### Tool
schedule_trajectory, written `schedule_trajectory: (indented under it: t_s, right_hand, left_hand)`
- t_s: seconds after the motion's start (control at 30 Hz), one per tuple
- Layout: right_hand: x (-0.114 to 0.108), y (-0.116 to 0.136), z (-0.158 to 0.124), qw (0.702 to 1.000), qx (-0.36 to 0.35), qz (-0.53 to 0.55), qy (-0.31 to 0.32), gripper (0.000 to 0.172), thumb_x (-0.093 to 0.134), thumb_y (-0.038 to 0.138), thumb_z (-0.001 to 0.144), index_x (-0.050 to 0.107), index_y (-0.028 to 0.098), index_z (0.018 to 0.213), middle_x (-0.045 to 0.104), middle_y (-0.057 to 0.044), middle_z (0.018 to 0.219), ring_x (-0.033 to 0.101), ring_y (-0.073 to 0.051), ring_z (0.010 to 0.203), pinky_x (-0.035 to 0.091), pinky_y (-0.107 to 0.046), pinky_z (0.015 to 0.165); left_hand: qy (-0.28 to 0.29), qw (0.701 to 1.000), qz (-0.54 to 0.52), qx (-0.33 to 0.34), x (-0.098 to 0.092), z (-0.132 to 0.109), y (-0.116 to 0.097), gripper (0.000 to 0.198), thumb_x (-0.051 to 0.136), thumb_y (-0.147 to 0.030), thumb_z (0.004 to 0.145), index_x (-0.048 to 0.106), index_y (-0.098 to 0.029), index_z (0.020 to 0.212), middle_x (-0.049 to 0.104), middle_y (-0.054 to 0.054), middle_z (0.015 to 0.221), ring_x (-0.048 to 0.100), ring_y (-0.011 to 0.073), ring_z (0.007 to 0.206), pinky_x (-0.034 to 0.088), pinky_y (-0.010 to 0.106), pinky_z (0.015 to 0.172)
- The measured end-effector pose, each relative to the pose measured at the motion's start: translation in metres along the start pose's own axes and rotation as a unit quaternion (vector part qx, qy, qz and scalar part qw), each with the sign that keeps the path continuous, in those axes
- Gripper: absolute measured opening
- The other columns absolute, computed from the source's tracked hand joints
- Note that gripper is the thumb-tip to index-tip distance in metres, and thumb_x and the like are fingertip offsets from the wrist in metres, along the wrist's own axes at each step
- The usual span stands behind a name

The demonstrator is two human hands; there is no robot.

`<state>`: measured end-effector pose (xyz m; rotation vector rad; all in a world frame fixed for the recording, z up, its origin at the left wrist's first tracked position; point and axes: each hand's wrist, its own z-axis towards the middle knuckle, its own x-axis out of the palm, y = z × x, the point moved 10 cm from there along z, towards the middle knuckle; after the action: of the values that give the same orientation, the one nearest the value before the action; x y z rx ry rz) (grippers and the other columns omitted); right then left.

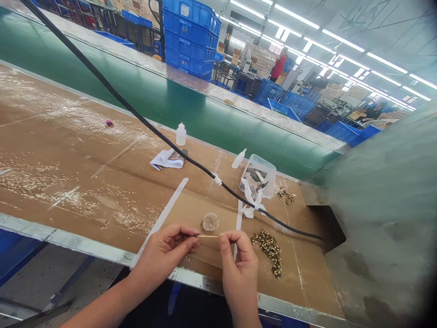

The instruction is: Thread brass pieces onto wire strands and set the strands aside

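Close to the table's front edge, my right hand [239,264] pinches a thin, light wooden stick [209,236] between thumb and index finger. The stick runs level across to the fingertips of my left hand [165,248], which are closed on something tiny and dark, too small to name. Just beyond the stick stands a small clear round dish [210,222]. To the right of my right hand lies a pile of small black-and-gold pieces [268,248].
A clear plastic tub [269,189], crumpled white tissue [251,205], an upright white squeeze bottle [181,135] and a tilted one [239,158] are farther back. A black cable [136,111] crosses above the cardboard-covered table [112,191]. Behind runs a green conveyor belt [191,102]; a metal panel [385,205] stands right.
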<state>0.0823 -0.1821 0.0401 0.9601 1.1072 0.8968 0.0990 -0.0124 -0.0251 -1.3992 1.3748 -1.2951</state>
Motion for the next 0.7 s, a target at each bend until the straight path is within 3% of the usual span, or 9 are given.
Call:
schedule_trajectory:
  t_s: [0.4, 0.57, 0.7]
  right_hand:
    - [-0.004, 0.039, 0.003, 0.988, -0.133, -0.082, 0.001, 0.014, 0.052, 0.020, 0.091, 0.057, 0.019, 0.077, 0.056, 0.000, 0.076, 0.052, -0.016, 0.075, 0.038, -0.026, 0.070]
    - [-0.017, 0.039, 0.016, 0.984, -0.144, -0.100, -0.032, 0.013, 0.053, 0.019, 0.090, 0.059, 0.020, 0.079, 0.058, -0.001, 0.077, 0.053, -0.017, 0.076, 0.039, -0.027, 0.071]
    - [-0.012, 0.031, 0.021, 0.978, -0.139, -0.152, -0.026, 0.009, 0.058, 0.019, 0.088, 0.064, 0.021, 0.082, 0.063, -0.001, 0.081, 0.055, -0.018, 0.082, 0.038, -0.031, 0.076]
  left_hand:
    - [0.013, 0.999, 0.033, 0.007, 0.003, 0.000, -0.002, 0.017, 0.066, -0.032, 0.078, 0.066, -0.019, 0.090, 0.070, 0.002, 0.084, 0.067, 0.0159, 0.075, 0.056, 0.027, 0.074]
    - [0.011, 0.999, 0.050, 0.007, 0.004, 0.002, -0.007, 0.021, 0.066, -0.036, 0.077, 0.067, -0.019, 0.089, 0.071, 0.003, 0.085, 0.068, 0.0169, 0.074, 0.057, 0.027, 0.073]
    - [0.000, 0.996, 0.086, -0.008, -0.002, 0.002, -0.004, 0.030, 0.070, -0.043, 0.072, 0.068, -0.019, 0.090, 0.074, 0.004, 0.085, 0.070, 0.0195, 0.077, 0.058, 0.025, 0.073]
